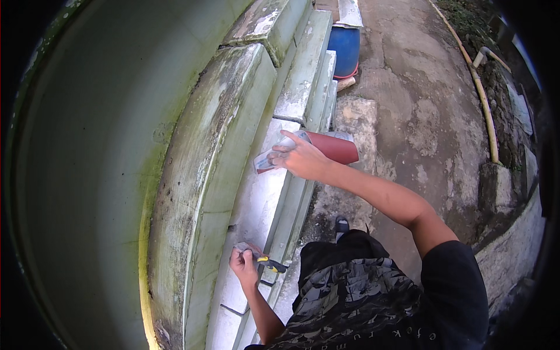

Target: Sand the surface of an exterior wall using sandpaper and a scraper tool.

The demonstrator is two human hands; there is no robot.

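Observation:
My right hand (302, 158) is on a curled sheet of red sandpaper (334, 148), its fingers spread over the pale printed backing, above a white-stained masonry ledge (258, 199). Lower down, my left hand (245, 264) pinches a small greyish folded piece (243, 247), likely worn sandpaper, between thumb and fingers. Just right of that hand, a tool with a yellow and black handle (272, 264) lies at the ledge; its working end is hidden behind the hand.
Green, mossy stepped masonry (218, 175) runs beside a smooth pale wall (100, 153) on the left. A blue plastic barrel (343, 50) stands further up. A concrete path (415, 109) passes on the right, with a long pipe (483, 100) along its edge.

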